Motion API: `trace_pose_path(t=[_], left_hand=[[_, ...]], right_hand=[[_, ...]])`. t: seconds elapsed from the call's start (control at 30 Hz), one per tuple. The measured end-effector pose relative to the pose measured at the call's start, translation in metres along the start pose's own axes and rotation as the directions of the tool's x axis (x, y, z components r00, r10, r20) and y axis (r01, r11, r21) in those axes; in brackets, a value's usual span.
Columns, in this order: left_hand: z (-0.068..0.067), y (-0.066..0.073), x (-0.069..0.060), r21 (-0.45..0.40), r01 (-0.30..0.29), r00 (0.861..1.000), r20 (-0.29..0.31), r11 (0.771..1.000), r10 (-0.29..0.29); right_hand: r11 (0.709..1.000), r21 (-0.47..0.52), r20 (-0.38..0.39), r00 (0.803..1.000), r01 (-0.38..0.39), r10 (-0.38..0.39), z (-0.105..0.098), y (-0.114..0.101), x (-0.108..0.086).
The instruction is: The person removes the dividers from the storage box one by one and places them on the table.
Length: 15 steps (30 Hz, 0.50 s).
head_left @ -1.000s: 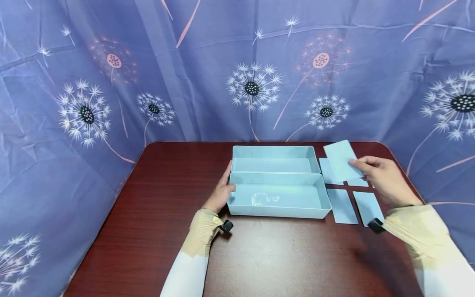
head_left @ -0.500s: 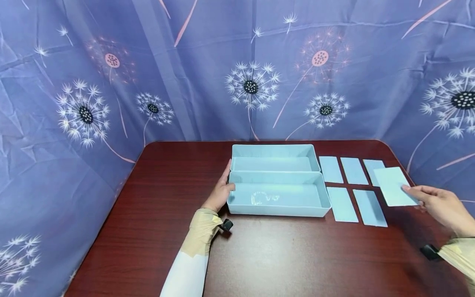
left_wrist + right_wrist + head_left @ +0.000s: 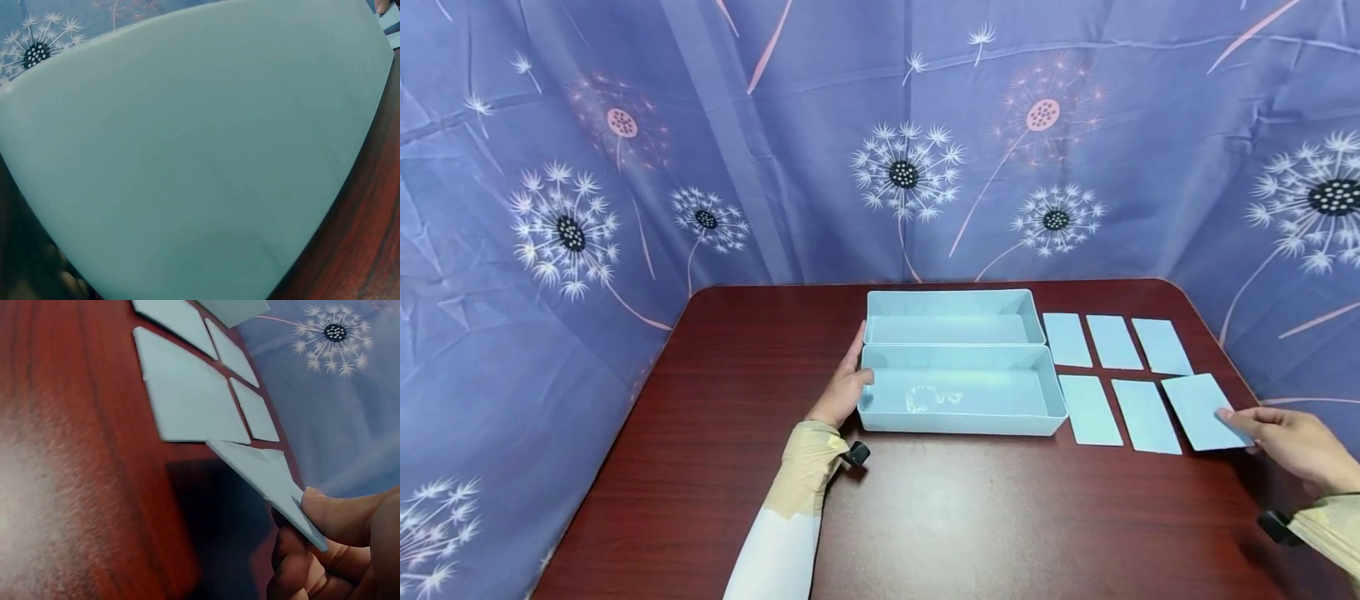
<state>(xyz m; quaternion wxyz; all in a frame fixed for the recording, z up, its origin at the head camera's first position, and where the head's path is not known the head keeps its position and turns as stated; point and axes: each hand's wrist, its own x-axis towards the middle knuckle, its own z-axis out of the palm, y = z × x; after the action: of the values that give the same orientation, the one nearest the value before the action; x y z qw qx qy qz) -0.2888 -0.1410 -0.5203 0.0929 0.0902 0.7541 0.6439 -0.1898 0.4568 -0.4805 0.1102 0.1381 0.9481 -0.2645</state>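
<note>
Two long light-blue boxes lie side by side, the rear box (image 3: 951, 305) against the front box (image 3: 958, 423). My left hand (image 3: 841, 392) holds their left end, its thumb over the front box's rim and its fingers along the outside. In the left wrist view a smooth end wall (image 3: 200, 144) fills most of the picture and hides the hand. My right hand (image 3: 1296, 446) pinches a thin light-blue rectangular panel (image 3: 1206, 412) by its right edge, thumb on top. The right wrist view has this panel (image 3: 259, 472) tilted, its near edge raised above the table.
Several similar panels (image 3: 1161, 346) lie flat in two rows right of the boxes. The dark red wooden table (image 3: 760, 367) has its right edge close to my right hand. A blue dandelion-print curtain (image 3: 805, 167) hangs behind and at both sides.
My right hand has carried the panel rightward from above the back row, then lowered it toward the right end of the front row. My left hand stays on the boxes.
</note>
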Motion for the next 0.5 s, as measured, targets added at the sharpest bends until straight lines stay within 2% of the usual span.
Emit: trace_pose_path(t=[0.23, 0.5], left_hand=[[0.0002, 0.0, 0.001, 0.001, -0.007, 1.0, -0.004, 1.0, 0.007], [0.0003, -0.001, 0.0016, -0.015, -0.004, 1.0, 0.002, 1.0, 0.004]], right_hand=[[0.997, -0.07, -0.038, 0.999, 0.015, -0.018, 0.005, 0.0009, -0.0016], [0.981, -0.188, -0.107, 0.994, -0.054, 0.034, 0.0098, -0.0028, -0.0022]])
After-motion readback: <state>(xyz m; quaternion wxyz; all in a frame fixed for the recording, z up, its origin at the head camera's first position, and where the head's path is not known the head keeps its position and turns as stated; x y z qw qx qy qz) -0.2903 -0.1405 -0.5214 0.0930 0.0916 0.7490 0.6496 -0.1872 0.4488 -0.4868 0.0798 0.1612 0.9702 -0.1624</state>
